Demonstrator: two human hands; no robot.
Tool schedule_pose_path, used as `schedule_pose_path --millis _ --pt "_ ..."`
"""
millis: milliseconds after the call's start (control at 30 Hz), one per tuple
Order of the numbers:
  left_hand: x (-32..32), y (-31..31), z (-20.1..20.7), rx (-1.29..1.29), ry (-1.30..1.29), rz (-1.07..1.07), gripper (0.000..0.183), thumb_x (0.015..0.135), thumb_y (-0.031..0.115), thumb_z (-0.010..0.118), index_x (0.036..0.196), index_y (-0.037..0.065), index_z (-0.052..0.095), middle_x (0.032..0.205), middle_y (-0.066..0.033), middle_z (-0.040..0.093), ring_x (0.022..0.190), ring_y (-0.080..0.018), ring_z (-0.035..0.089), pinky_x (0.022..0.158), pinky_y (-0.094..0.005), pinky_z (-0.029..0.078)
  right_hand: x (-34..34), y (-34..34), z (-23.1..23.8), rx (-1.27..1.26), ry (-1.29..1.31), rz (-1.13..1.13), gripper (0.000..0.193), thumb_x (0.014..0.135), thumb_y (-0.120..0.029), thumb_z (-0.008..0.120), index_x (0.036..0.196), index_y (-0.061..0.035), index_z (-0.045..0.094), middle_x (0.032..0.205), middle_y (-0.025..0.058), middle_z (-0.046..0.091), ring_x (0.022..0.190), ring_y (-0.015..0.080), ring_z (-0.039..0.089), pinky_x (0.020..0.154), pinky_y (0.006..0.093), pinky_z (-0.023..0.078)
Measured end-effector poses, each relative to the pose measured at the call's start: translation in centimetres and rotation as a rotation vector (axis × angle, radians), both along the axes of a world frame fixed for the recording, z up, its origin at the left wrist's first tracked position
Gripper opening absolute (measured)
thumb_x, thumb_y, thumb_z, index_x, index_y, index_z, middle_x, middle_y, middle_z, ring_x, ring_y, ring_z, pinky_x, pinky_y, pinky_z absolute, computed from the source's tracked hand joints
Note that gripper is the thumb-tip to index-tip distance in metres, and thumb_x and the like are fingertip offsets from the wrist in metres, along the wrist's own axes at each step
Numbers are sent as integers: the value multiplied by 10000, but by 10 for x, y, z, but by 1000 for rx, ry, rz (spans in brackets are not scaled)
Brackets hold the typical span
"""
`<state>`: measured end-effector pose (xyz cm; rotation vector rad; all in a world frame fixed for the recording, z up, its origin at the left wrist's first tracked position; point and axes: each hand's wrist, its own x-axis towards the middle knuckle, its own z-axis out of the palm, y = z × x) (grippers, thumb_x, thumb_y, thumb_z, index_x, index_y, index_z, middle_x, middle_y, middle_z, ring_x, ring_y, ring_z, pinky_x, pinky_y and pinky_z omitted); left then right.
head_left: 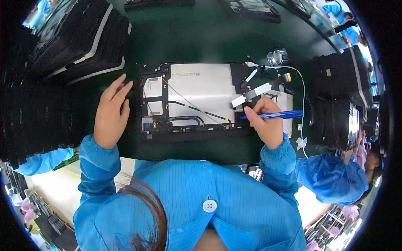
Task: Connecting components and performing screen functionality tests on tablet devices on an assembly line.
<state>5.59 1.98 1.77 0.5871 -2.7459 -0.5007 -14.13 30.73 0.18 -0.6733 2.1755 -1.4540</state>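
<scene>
A tablet-like device (201,88) lies opened on the dark green table, its silver plate, cables and black frame exposed. My right hand (268,125) grips a blue pen (280,114) at the device's right edge, the tip pointing left toward the frame. Just above that hand, a flat ribbon cable with white patches (258,90) sticks out past the device's right side. My left hand (112,113) rests left of the device, fingers apart and holding nothing; its fingertips are close to the frame without visibly touching it.
Tall stacks of black trays (79,42) stand at the left, and more black trays (339,79) at the right. A white cable (303,92) runs down the table's right part, near a clear round object (275,57). A person in a blue sleeve (335,178) sits at the right.
</scene>
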Motion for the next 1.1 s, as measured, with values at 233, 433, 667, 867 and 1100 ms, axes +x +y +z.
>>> schedule_pose_path --millis 233,433,667,867,1100 --pt "17 3 -18 -107 -42 -110 294 742 -57 520 1025 -34 597 1224 -148 508 1123 -338 476 956 -383 389 3 -1 -9 -18 95 -21 245 782 -71 642 647 -46 438 565 1 433 537 58 383 470 242 304" --pt "12 1 -19 12 -28 -135 269 764 -35 490 1010 -62 594 1212 -171 514 1103 -351 486 953 -384 386 -2 -1 -10 -13 228 17 235 770 -59 633 640 -42 438 560 11 426 524 69 375 467 247 298" --pt "7 22 -10 1544 404 178 436 896 71 486 1295 -11 331 1113 -163 553 1021 -191 557 868 -315 462 -4 0 -4 -111 -264 -66 234 826 -87 613 691 -71 423 549 -6 458 465 50 419 416 202 292" --pt "-30 14 12 1623 459 191 517 863 76 543 1311 -10 300 1087 -168 562 965 -203 584 834 -324 486 -30 19 1 -239 -108 -36 137 851 -99 602 837 -68 470 677 2 506 568 65 460 502 203 364" --pt "-162 -11 27 1656 754 71 582 822 86 596 1311 -22 300 1143 -163 526 1041 -242 535 852 -382 462 -114 84 -5 364 724 -173 344 785 51 560 1115 -42 530 957 127 543 855 238 538 786 313 447"
